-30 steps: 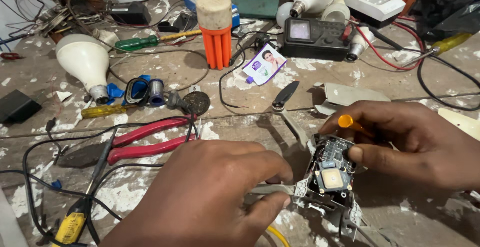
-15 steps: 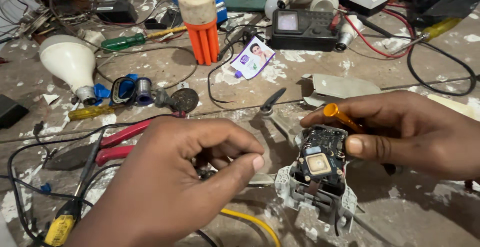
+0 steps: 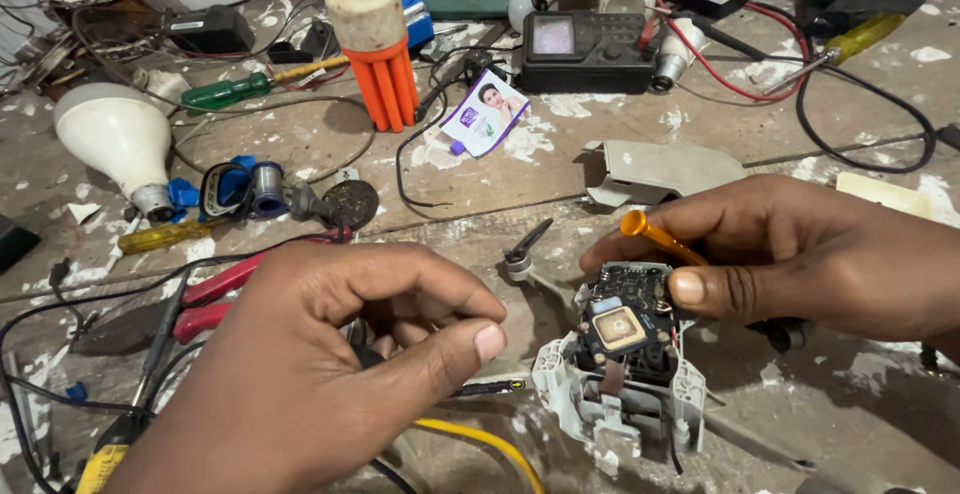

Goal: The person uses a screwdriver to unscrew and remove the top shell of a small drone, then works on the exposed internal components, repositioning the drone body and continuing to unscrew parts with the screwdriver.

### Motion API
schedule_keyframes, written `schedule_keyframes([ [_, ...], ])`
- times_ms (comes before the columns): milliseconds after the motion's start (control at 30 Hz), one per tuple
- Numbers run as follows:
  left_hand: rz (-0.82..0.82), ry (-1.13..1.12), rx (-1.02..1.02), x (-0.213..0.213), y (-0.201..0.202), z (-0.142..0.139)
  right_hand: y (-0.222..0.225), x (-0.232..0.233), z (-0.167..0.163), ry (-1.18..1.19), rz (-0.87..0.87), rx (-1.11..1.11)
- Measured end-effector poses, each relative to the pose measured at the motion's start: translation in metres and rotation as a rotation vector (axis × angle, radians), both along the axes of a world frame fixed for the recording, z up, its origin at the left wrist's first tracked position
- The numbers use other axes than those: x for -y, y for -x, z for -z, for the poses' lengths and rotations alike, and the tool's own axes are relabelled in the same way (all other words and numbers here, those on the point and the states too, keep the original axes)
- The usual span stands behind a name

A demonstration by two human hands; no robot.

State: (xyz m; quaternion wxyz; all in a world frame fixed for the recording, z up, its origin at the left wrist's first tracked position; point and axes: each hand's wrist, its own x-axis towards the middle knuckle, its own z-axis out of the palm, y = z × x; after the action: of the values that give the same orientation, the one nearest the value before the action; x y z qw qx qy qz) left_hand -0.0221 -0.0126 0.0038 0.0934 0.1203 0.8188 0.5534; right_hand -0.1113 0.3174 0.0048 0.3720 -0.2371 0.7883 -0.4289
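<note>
An opened small drone body (image 3: 620, 394), grey shell with a black circuit board and a square tan module on top, lies on the bench at lower centre. My right hand (image 3: 790, 254) grips the board's right side between thumb and fingers and also holds an orange-handled tool (image 3: 655, 236). My left hand (image 3: 330, 354) is curled at lower left, pinching a thin dark tool whose tip (image 3: 490, 388) points toward the drone. A yellow wire (image 3: 480, 439) runs beneath that hand.
Red-handled pliers (image 3: 215, 294), a white bulb (image 3: 115, 139), solder reel (image 3: 265, 189), an orange cork-topped holder (image 3: 380, 54), a black multimeter (image 3: 585, 49) with red and black leads, a green screwdriver (image 3: 235, 91), a grey drone cover (image 3: 660, 169) and a small sachet (image 3: 485, 114) litter the paint-spattered bench.
My left hand has drawn slightly back and left from the drone, its thumb now extended over the thin tool. My right hand keeps the same hold on the board.
</note>
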Motion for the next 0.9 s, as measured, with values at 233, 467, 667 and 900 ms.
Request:
schedule_keyframes([
  [233, -0.002, -0.001, -0.006, 0.0, -0.001, -0.001, 0.0, 0.004, 0.0, -0.009, 0.05, 0.06],
  [467, 0.008, 0.01, -0.057, -0.001, 0.001, 0.0, -0.003, 0.008, -0.003, 0.153, -0.055, -0.006],
  [667, 0.072, 0.068, -0.32, -0.003, 0.006, 0.005, -0.004, 0.011, 0.005, 0.0, 0.031, -0.14],
  [900, 0.103, 0.189, -0.339, -0.004, 0.006, 0.004, 0.0, 0.008, 0.018, 0.139, -0.112, -0.369],
])
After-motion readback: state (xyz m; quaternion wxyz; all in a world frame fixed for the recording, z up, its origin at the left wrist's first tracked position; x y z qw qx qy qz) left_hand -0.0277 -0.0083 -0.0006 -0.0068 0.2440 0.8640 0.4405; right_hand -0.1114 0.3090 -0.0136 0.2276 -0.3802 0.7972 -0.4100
